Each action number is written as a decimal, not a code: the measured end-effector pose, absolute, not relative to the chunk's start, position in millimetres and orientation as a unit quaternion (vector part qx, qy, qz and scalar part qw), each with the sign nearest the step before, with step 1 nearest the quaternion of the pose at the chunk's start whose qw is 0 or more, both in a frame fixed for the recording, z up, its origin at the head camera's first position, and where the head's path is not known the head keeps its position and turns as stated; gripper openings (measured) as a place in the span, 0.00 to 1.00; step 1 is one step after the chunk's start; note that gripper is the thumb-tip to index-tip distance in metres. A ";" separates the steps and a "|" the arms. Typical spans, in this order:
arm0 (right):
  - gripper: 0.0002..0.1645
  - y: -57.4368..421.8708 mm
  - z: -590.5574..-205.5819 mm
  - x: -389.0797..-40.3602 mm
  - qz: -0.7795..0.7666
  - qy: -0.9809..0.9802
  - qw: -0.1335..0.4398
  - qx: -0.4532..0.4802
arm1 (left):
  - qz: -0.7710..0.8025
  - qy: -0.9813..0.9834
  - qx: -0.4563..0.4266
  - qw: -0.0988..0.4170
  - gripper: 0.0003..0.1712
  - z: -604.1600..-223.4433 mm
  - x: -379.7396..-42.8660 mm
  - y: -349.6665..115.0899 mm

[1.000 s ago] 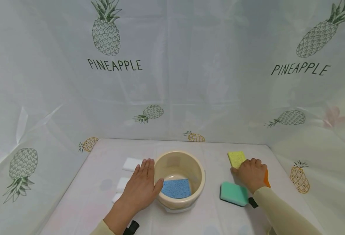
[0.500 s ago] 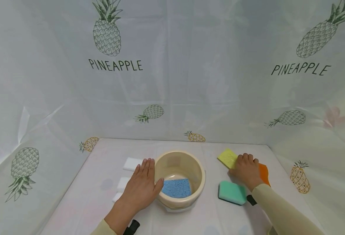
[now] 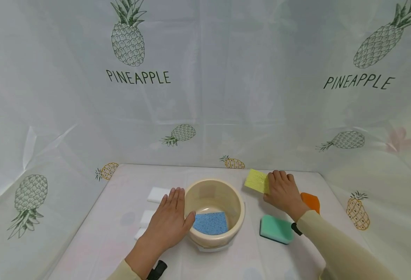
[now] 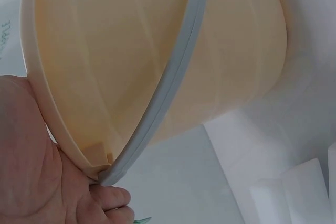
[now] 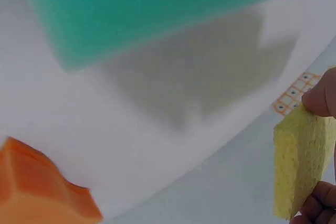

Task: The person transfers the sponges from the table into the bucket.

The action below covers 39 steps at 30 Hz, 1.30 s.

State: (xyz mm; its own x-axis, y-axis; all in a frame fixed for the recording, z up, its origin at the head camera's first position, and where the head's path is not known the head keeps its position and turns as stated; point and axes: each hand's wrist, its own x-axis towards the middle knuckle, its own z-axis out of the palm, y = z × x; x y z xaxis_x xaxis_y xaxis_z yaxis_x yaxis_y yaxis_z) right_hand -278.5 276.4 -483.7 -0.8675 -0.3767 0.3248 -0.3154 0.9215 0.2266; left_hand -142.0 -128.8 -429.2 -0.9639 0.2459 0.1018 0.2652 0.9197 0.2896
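Note:
A yellow sponge [image 3: 256,181] is pinched between the thumb and fingers of my right hand [image 3: 283,193], lifted over the far right of the table; the right wrist view shows the yellow sponge [image 5: 299,156] edge-on. My left hand [image 3: 168,219] lies with straight fingers along the left side of a cream bucket [image 3: 240,217], touching its rim. Inside the bucket a blue sponge [image 3: 210,223] lies on the bottom. In the left wrist view the bucket's grey handle [image 4: 163,93] hangs down its side, next to the left hand [image 4: 37,166].
A green sponge [image 3: 276,229] with a dark underside lies right of the bucket. Behind the right wrist is an orange sponge [image 3: 310,202]. Several white blocks [image 3: 157,195] lie left of the bucket, partly behind the left hand. A pineapple-print sheet [image 3: 240,97] hangs behind the table.
My right hand has moved left and up with the yellow sponge, lifting it off the table and uncovering more of the orange sponge. The left hand stays at the bucket.

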 end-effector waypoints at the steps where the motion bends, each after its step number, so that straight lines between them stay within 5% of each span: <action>1: 0.38 274.2 -480.8 -278.7 -0.083 -0.960 0.191 0.187 | -0.152 -0.979 -0.131 0.032 0.46 -429.3 -142.2 -129.0; 22: 0.36 246.9 -407.3 -262.9 -0.033 -0.915 0.285 0.283 | -0.135 -0.981 -0.134 0.036 0.46 -426.9 -143.4 -128.9; 30: 0.37 198.9 -372.3 -239.3 0.010 -0.923 0.226 0.311 | -0.134 -0.982 -0.131 0.032 0.46 -424.3 -141.5 -128.7; 39: 0.39 159.3 -376.8 -219.5 -0.002 -0.909 0.170 0.379 | -0.127 -0.982 -0.137 0.041 0.45 -425.0 -142.6 -128.5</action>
State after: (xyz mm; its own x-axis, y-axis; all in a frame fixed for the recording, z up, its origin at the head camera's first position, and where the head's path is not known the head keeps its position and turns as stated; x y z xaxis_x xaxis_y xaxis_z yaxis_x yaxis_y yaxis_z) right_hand -219.5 159.3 -376.8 -0.6544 -0.6908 0.3076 -0.6898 0.7120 0.1316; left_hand -142.6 -128.5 -425.0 -0.9592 0.2583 0.1151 0.2791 0.9300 0.2390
